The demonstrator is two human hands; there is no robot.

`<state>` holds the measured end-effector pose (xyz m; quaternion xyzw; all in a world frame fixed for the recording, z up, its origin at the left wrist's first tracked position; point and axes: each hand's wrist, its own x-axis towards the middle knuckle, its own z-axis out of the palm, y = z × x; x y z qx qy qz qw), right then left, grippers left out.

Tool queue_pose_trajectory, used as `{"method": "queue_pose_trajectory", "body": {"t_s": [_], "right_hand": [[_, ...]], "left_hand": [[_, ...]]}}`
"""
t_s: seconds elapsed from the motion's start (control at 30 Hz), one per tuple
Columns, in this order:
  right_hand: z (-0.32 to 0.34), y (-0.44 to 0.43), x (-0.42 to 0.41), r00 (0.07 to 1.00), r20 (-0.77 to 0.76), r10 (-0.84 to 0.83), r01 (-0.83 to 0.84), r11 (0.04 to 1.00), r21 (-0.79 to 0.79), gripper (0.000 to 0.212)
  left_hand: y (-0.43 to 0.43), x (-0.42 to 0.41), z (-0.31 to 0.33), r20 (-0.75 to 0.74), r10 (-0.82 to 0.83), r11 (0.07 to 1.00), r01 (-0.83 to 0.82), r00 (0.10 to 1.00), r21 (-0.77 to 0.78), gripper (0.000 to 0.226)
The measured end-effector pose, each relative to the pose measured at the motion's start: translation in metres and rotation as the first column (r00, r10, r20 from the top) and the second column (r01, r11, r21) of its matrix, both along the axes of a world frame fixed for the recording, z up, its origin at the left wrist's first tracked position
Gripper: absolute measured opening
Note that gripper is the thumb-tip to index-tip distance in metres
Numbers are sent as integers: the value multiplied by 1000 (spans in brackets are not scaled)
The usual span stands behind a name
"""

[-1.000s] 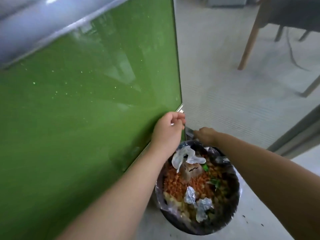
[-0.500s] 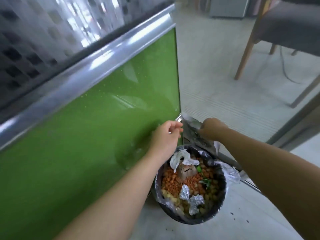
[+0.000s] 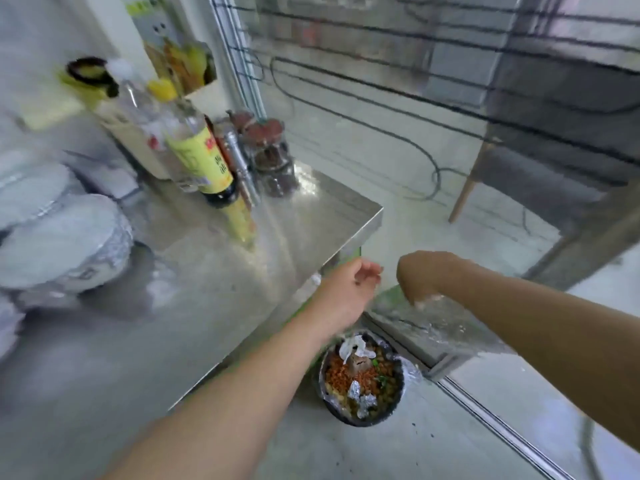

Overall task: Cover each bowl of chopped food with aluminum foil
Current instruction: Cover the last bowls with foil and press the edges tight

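My right hand [image 3: 420,275] grips the top edge of a crinkled sheet of aluminum foil [image 3: 436,327], which hangs below it past the corner of the steel counter [image 3: 214,306]. My left hand [image 3: 349,285] hovers at that counter corner, fingers loosely curled, holding nothing that I can see. Two bowls wrapped in foil [image 3: 62,251] stand at the counter's left edge, one behind the other. The whole frame is motion-blurred.
A black-lined bin [image 3: 398,403] with chopped food scraps and foil bits stands on the floor under my hands. Oil bottles [image 3: 204,157] and glass jars [image 3: 273,157] crowd the counter's back. A wooden-legged chair [image 3: 519,168] is at the far right.
The view has swung up from the green cabinet front to the countertop. Both hands rose above the bin; the foil sheet now hangs out from my right hand, and my left hand has let go.
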<state>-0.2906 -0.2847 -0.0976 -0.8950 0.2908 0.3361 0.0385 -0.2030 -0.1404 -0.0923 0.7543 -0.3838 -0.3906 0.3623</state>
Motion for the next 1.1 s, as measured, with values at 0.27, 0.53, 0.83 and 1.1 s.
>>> {"method": "queue_pose_trajectory", "body": {"t_s": [0.27,0.53,0.83,1.1], "right_hand": [[230,60,32,937,138,320,-339,928,154,12],[320,155,99,689,513,512,-555,828,-82,16],[334,293,172,232,750,620,-443,753,-486,46],[299,393,241,196,908,-369,-334,846,416,21]], "left_hand": [[73,34,169,305,-300,945,237,904,226,91],[196,101,246,729,9,983,-138,684,118,81],[357,158,277,882,358,865,-465,307,-189,26],[462,224,282,858,509,737,-551,70,-392,12]]}}
